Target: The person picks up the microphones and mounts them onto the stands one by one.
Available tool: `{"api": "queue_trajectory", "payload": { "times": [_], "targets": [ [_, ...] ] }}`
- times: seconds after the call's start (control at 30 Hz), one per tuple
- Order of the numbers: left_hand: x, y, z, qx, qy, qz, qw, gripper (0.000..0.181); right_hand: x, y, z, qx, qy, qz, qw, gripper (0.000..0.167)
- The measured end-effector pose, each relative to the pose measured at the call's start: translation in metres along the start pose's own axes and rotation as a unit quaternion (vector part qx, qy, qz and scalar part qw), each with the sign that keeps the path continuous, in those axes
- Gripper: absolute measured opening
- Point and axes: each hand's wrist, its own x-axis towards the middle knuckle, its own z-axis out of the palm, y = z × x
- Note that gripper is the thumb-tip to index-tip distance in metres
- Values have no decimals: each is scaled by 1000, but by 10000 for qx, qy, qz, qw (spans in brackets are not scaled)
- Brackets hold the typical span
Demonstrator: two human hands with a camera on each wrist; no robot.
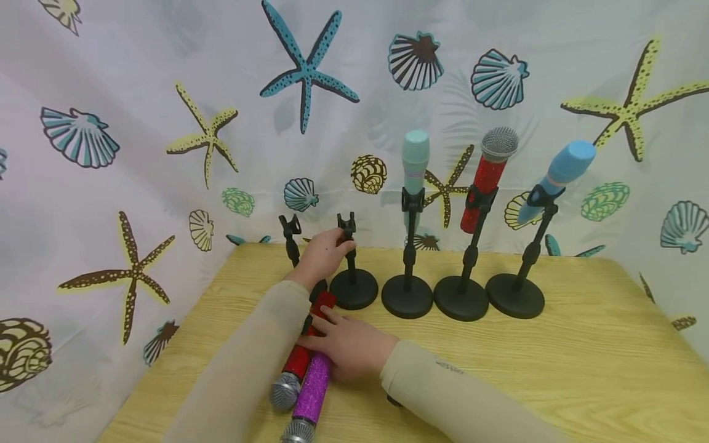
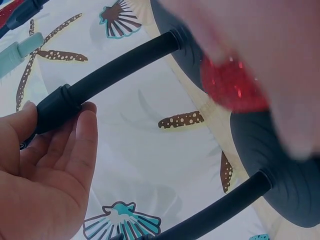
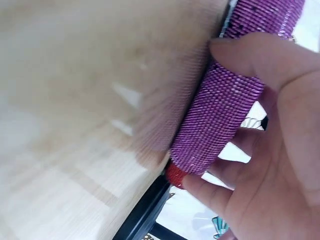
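Steadying a stand (image 1: 351, 261), apparently: fingers of left hand (image 1: 321, 257) curled round it, those of right hand (image 1: 354, 347) gripping purple mic (image 1: 312, 389).

Bright, diffuse light fills the head view, its direction hard to tell. The backdrop (image 1: 138, 67) has a cool cast, the desk (image 1: 576, 344) a warmer one, and soft shading lies around the stand bases (image 1: 515, 300). In the left wrist view colours look cool and faintly washed out; the left hand (image 2: 55, 172) is fairly sharp, while the right hand (image 2: 250, 45), close to the lens, smears over a soft-focus red microphone (image 2: 232, 90). In the right wrist view the purple microphone (image 3: 220, 107) glints crisply beside hazy wood with pale glare patches.
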Motion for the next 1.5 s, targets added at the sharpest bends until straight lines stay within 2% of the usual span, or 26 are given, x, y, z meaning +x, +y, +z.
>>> {"api": "queue_trajectory", "payload": {
  "times": [0.13, 0.3, 0.43, 0.53, 0.73, 0.9, 1.07, 1.33, 1.5],
  "targets": [
    [2, -2, 2, -28, -76, -10, 10000, 27, 10, 0, 3, -444, 30, 79, 9990, 67],
    [4, -4, 3, -7, -155, 33, 9999, 26, 6, -6, 5, -807, 363, 52, 9961, 60],
    [3, -1, -1, -31, -156, 11, 9999, 25, -2, -8, 1, -739, 793, -297, 9937, 48],
    [2, 1, -3, -51, -231, 16, 9997, 25, -7, -8, -3, -566, 908, -589, 9925, 35],
    [-1, 4, -3, -93, -333, 176, 9992, 29, -11, -9, -7, -723, 699, -770, 9919, 34],
    [-5, 2, -1, -116, -322, 155, 9993, 25, -15, -7, -4, -885, 646, -899, 9899, 34],
    [-7, 0, -1, -107, -302, 141, 9994, 24, -24, -1, -1, -701, 661, -938, 9909, 36],
    [-4, -3, 0, -216, -421, 204, 9987, 23, -47, 10, -1, -585, 483, -958, 9925, 37],
    [-2, -7, -2, -244, -426, 179, 9986, 26, -56, 12, -4, -375, 503, -983, 9932, 40]
  ]
}}
